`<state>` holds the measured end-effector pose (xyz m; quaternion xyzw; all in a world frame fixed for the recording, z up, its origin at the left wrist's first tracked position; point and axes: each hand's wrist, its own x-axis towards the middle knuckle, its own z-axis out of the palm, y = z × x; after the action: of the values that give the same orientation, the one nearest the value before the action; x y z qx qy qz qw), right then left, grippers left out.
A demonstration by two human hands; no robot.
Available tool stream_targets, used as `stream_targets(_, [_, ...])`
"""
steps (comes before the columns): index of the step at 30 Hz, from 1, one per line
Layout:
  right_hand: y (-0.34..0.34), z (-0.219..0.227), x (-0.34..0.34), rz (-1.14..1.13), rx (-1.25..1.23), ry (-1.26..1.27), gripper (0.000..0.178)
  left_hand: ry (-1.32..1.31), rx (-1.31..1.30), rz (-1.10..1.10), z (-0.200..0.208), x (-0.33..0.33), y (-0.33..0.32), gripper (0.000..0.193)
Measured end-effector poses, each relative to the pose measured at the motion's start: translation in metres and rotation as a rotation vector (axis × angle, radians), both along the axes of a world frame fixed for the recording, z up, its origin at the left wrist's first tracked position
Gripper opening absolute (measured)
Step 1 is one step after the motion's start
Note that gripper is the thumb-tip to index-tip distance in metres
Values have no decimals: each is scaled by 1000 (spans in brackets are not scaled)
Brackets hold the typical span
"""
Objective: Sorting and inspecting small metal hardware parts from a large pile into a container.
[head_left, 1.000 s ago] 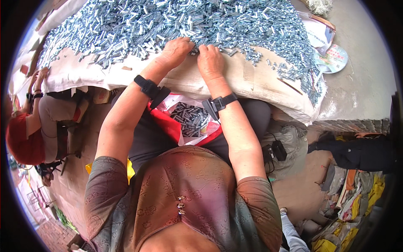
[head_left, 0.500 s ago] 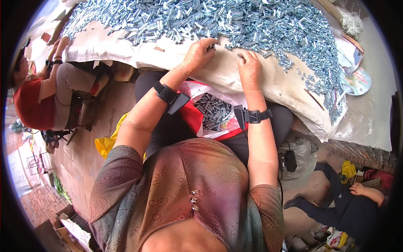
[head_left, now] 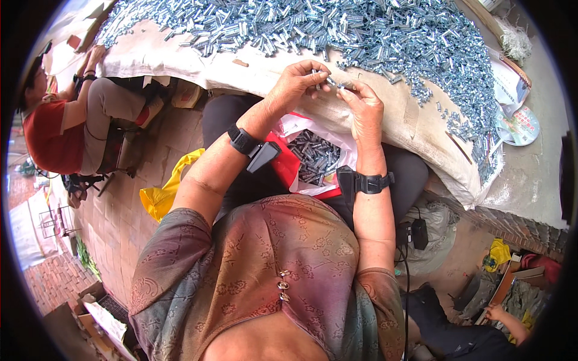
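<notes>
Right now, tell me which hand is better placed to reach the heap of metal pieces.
Probably the left hand: it is farther forward, nearer the heap in this view; the right hand sits lower. Both appear to hold small metal pieces, though.

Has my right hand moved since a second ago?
Yes. Judged against the brown scrap on the cloth, the right hand has drawn back from the edge of the metal pieces, toward the person's body.

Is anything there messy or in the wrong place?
Maybe: a small brown scrap lies alone on the pale sheet, near the heaped tube-shaped metal pieces. It looks odd because it isn't shiny like them.
</notes>
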<state>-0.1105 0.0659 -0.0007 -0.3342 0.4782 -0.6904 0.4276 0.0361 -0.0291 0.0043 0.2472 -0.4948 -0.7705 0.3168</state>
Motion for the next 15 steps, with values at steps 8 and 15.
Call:
stream_targets(8, [3, -1, 4, 10, -16, -45, 25, 64, 7, -16, -2, -2, 4, 12])
stream_targets(15, [4, -3, 4, -2, -13, -9, 21, 108, -108, -15, -1, -4, 8, 10])
